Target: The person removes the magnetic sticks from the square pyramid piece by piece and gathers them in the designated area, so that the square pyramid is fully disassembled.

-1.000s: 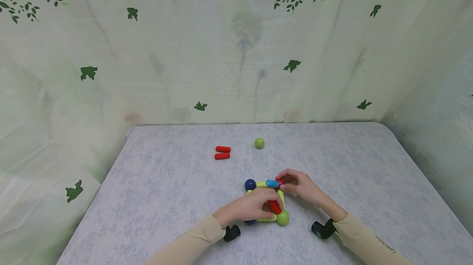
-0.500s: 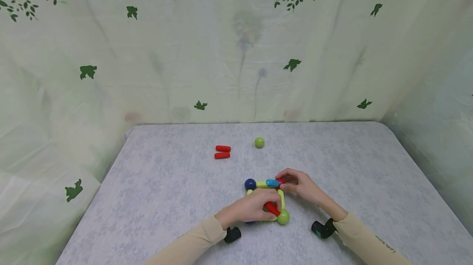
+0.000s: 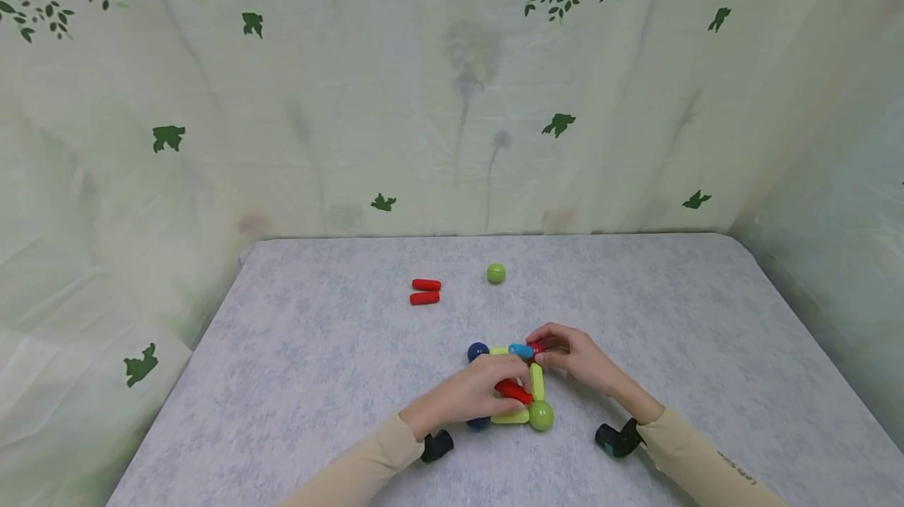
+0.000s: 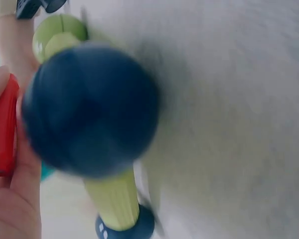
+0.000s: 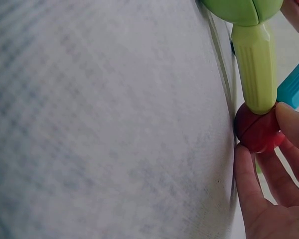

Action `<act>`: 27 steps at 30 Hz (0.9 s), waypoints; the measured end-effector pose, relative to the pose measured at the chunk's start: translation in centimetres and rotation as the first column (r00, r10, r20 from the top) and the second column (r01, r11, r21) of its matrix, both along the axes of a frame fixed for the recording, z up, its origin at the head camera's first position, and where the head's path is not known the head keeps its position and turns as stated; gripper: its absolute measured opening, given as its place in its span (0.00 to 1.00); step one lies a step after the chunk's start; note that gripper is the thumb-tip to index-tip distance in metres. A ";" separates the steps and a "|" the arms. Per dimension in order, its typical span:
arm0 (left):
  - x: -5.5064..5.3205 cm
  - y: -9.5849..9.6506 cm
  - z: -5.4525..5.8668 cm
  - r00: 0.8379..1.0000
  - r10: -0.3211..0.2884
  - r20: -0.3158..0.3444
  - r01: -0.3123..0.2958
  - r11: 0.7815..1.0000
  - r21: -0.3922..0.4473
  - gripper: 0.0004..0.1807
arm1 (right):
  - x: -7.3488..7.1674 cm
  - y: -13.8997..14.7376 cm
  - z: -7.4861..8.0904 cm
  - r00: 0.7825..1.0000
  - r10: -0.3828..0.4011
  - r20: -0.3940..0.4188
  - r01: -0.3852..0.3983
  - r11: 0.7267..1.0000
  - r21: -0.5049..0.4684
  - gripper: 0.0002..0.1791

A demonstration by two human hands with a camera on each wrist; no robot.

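Note:
My left hand (image 3: pixel 475 389) grips a red rod (image 3: pixel 514 392) between thumb and fingers, over a square of yellow-green rods (image 3: pixel 510 417) and balls on the table. Dark blue balls (image 3: pixel 477 352) form the square's left corners, and a green ball (image 3: pixel 541 416) sits at its near right corner. At the far right corner, my right hand (image 3: pixel 581 359) pinches a red ball (image 5: pixel 256 127). A light blue rod (image 3: pixel 521 351) sticks out from that ball, raised above the yellow-green rods. In the left wrist view a dark blue ball (image 4: pixel 92 109) looms close, beside the held red rod.
Farther back on the grey table (image 3: pixel 318 381) lie two more red rods (image 3: pixel 425 292), side by side. A loose green ball (image 3: pixel 496 273) rests to their right. Behind the table's far edge hangs a leaf-patterned curtain (image 3: pixel 424 99).
My left hand has drawn slightly left and back with the red rod, whose end has come away from the near green ball. My right hand has stayed in place on the red ball.

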State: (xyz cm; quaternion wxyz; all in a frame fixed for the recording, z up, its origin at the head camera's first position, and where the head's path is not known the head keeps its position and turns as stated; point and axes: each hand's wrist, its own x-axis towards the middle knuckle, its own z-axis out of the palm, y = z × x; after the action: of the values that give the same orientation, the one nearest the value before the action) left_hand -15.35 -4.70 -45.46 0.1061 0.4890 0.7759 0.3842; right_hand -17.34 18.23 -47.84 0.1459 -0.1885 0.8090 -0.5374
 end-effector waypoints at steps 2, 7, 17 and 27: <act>-0.1 -0.6 0.1 0.999 0.019 0.028 -0.019 1.000 0.012 0.09 | 0.0 0.0 0.0 1.000 0.003 -0.005 -0.003 1.000 0.000 0.13; -0.5 -2.3 0.5 0.993 0.094 0.066 -0.096 0.995 0.035 0.11 | -0.2 0.1 0.0 1.000 0.009 -0.010 -0.009 1.000 0.008 0.13; -2.4 -5.6 0.3 0.963 0.267 -0.028 -0.263 0.960 0.099 0.13 | -0.3 0.1 -0.1 1.000 0.001 0.007 -0.001 1.000 0.010 0.13; -4.9 -8.2 0.0 0.850 0.510 -0.131 -0.506 0.860 0.060 0.12 | -0.2 0.0 -0.1 1.000 -0.008 0.007 0.008 1.000 0.006 0.14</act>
State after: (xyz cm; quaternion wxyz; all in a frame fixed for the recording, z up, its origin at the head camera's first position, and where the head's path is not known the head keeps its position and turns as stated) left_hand -20.24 -12.94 -45.48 -0.0604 0.2940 0.8784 0.3719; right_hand -17.54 18.25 -47.98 0.1473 -0.1828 0.8108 -0.5362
